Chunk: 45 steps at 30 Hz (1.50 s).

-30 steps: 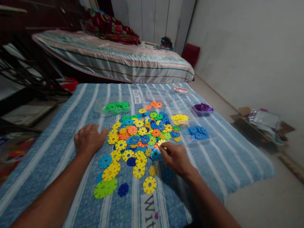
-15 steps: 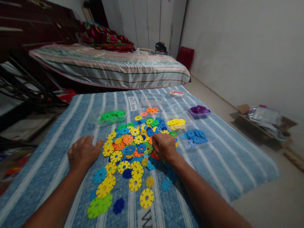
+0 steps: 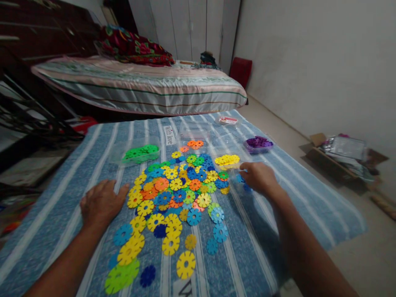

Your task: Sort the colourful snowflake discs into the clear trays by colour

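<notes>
My left hand (image 3: 100, 202) lies flat on the cloth, fingers stretched, beside the left edge of a loose pile of snowflake discs (image 3: 176, 184) in yellow, blue, orange and green. My right hand (image 3: 258, 176) is over the clear tub of blue discs (image 3: 246, 187), covering most of it. Its thumb and fingers are pinched together; anything between them is hidden. Just left of that hand stands a tub of yellow discs (image 3: 227, 160). A tub of green discs (image 3: 141, 153) is beyond the pile on the left, and orange discs (image 3: 194, 144) sit in a clear tub behind the pile.
A tub of purple discs (image 3: 259, 143) and a small box with a red-and-white label (image 3: 228, 120) stand farther back on the striped cloth (image 3: 309, 214). Beyond is a bed (image 3: 167, 97). An open cardboard box (image 3: 338, 159) rests on the floor at right.
My right hand has moved from the pile rightward to the blue tub, uncovering light blue and green discs. My left hand stays flat; the view has shifted slightly.
</notes>
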Available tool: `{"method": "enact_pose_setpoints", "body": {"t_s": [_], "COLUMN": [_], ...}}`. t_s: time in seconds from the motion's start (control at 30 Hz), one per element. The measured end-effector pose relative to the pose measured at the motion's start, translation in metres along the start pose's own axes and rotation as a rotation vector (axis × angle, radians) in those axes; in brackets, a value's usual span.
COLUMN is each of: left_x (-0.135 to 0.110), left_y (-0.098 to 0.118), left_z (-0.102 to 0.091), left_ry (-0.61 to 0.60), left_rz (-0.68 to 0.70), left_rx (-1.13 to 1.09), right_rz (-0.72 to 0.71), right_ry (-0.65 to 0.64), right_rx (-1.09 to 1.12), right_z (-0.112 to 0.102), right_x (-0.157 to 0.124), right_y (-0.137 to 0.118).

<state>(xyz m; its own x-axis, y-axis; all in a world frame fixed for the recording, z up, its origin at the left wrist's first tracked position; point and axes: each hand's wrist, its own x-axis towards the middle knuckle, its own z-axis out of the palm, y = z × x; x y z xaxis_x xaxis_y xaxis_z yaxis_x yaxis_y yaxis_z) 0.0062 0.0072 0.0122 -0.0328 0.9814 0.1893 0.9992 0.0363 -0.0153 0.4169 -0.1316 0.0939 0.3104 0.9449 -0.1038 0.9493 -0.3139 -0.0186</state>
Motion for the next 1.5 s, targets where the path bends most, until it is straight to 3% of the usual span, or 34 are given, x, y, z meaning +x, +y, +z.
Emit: {"method": "enact_pose_setpoints", "body": {"t_s": [0.13,0.3,0.5,0.6,0.7,0.83,0.93,1.07,1.27,1.5], "left_x": [0.001,-0.001,-0.009,-0.012,-0.014,-0.017,-0.019,-0.020,-0.021,-0.021], "left_y": [-0.002,0.000,0.004,0.004,0.004,0.004,0.003,0.002,-0.001,-0.002], "left_z": [0.001,-0.004,-0.008,-0.006,-0.002,0.004,0.007,0.010,0.016,0.018], "left_ry": [-0.022,-0.053,-0.044,-0.043,-0.011,0.037,0.051,0.062,0.088,0.091], "left_rz": [0.016,0.011,0.004,-0.009,-0.032,-0.041,-0.030,-0.028,-0.027,-0.025], "left_rx": [0.014,0.026,0.002,-0.040,-0.077,-0.119,-0.132,-0.131,-0.140,-0.150], "right_rz": [-0.109,-0.166,-0.183,-0.124,-0.124,-0.419,-0.567,-0.560,-0.379,-0.388], "right_ry": [-0.166,-0.220,-0.194,-0.100,-0.009,-0.211,-0.295,-0.170,0.131,0.211], "right_rx": [-0.082,-0.126,-0.112,-0.052,0.204,0.760,0.878,0.879,0.952,0.983], "right_z": [0.012,0.023,0.030,0.026,0.014,0.005,0.016,0.051,0.098,0.114], "right_x": [0.021,0.027,0.028,0.023,0.007,-0.024,-0.034,-0.020,0.003,0.002], "right_y": [0.013,0.002,0.006,0.018,0.020,-0.012,-0.051,-0.085,-0.099,-0.099]}}
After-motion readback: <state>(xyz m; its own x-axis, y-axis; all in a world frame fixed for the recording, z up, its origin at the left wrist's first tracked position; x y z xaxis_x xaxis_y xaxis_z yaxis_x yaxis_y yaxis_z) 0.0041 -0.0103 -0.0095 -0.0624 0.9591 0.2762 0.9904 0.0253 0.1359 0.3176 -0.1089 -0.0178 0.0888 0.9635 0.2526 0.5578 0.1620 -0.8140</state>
